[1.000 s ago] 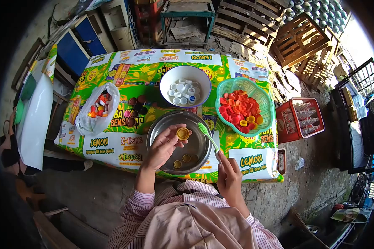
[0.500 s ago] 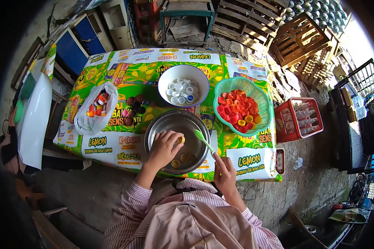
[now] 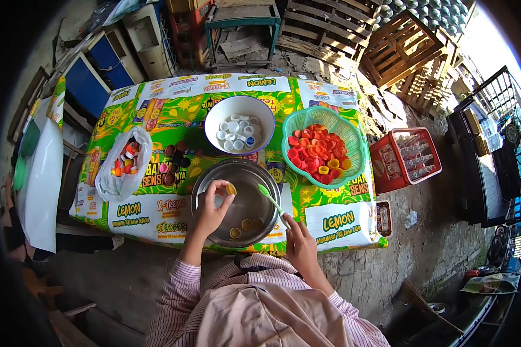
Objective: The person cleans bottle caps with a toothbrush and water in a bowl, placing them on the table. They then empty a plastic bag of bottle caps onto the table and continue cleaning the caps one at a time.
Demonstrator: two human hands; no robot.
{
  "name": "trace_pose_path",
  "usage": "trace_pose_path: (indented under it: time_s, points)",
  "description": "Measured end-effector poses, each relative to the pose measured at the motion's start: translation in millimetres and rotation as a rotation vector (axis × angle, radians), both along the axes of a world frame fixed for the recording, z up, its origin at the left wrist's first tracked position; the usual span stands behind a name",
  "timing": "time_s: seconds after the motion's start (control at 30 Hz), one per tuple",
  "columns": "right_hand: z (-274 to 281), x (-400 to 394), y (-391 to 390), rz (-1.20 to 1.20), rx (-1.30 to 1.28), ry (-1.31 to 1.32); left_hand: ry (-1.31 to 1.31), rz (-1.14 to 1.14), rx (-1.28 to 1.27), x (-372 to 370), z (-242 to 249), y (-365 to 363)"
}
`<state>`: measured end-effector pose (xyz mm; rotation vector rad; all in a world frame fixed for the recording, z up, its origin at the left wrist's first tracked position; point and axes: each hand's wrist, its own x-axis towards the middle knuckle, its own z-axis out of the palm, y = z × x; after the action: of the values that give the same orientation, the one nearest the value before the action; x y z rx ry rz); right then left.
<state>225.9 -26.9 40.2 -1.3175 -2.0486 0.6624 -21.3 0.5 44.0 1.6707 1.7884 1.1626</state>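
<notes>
Between the fingertips of my left hand (image 3: 214,207) is a yellow bottle cap (image 3: 231,189), held over a steel basin (image 3: 201,180). My right hand (image 3: 300,242) grips the handle of a green and white toothbrush (image 3: 273,200), its green head reaching over the basin's right side. Several yellowish caps (image 3: 246,224) lie in the bottom of the basin. Just behind stands a white bowl (image 3: 214,108) with white caps (image 3: 238,132) in it. To the right, a green plastic basket (image 3: 353,139) holds red and orange caps (image 3: 315,151) and a few yellow ones.
A white plastic bag (image 3: 111,184) of mixed caps sits on the table's left, with dark caps (image 3: 176,157) lying loose beside it. A red crate (image 3: 391,168) stands off the table's right edge. Wooden pallets (image 3: 330,29) and a small table (image 3: 243,23) are beyond.
My left hand has lifted slightly and turned, bringing the yellow cap up and showing more of it. The whole view has shifted a little, and the toothbrush stays in my right hand.
</notes>
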Motion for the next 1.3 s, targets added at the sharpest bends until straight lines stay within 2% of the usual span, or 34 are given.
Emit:
trace_pose_path:
  time_s: [0.03,0.07,0.17,0.27,0.37,0.47,0.53,0.6,0.67,0.73,0.93,1.0,1.07,1.13,1.2,1.3]
  points:
    - [-8.6,0.3,2.4,-0.034,-0.073,0.011,-0.072,-0.083,0.027,3.1,-2.0,9.3]
    - [-14.5,2.1,0.1,-0.104,-0.255,0.223,-0.142,-0.165,0.058,6.2,-2.8,20.3]
    - [-6.3,12.7,-9.3,-0.244,-0.261,0.396,-0.205,-0.301,0.039,27.1,-4.0,52.5]
    - [-7.1,33.9,-23.5,-0.373,-0.289,0.362,-0.097,-0.395,0.068,54.0,-13.5,94.6]
    - [-9.1,49.3,-42.2,-0.517,-0.276,0.424,0.074,-0.353,0.076,83.0,-1.6,133.5]
    - [-9.1,58.2,-55.1,-0.602,-0.277,0.444,0.174,-0.315,-0.009,98.2,-25.8,170.0]
    - [-9.4,62.1,-57.8,-0.635,-0.294,0.429,0.22,-0.106,0.272,105.1,-46.8,177.6]
    - [-10.9,62.0,-58.8,-0.574,-0.191,0.328,0.205,-0.167,0.185,98.4,-50.1,166.0]
    - [-10.5,59.8,-55.6,-0.551,-0.181,0.295,0.036,-0.122,0.268,88.4,-46.4,143.1]
    - [-11.0,56.3,-49.0,-0.513,-0.18,0.259,-0.136,-0.056,0.179,69.2,-40.1,114.3]
    - [-9.5,42.4,-23.5,-0.309,-0.138,0.233,0.122,0.082,0.16,-0.9,-19.6,29.1]
    - [3.6,35.7,-15.5,-0.303,-0.27,0.205,0.102,0.025,0.005,-13.6,-4.9,4.6]
    - [-4.0,32.1,-9.4,-0.268,-0.2,0.199,0.072,-0.057,-0.138,-17.4,2.0,-15.6]
    - [1.3,24.1,-1.6,-0.233,-0.231,0.195,0.152,-0.149,-0.196,-17.9,-5.7,-28.2]
    - [0.8,17.2,4.2,-0.18,-0.1,0.251,0.315,-0.187,-0.336,-7.6,-3.5,-37.8]
    - [3.2,11.6,7.0,-0.151,-0.176,0.254,0.341,-0.188,-0.37,2.9,-17.5,-42.1]
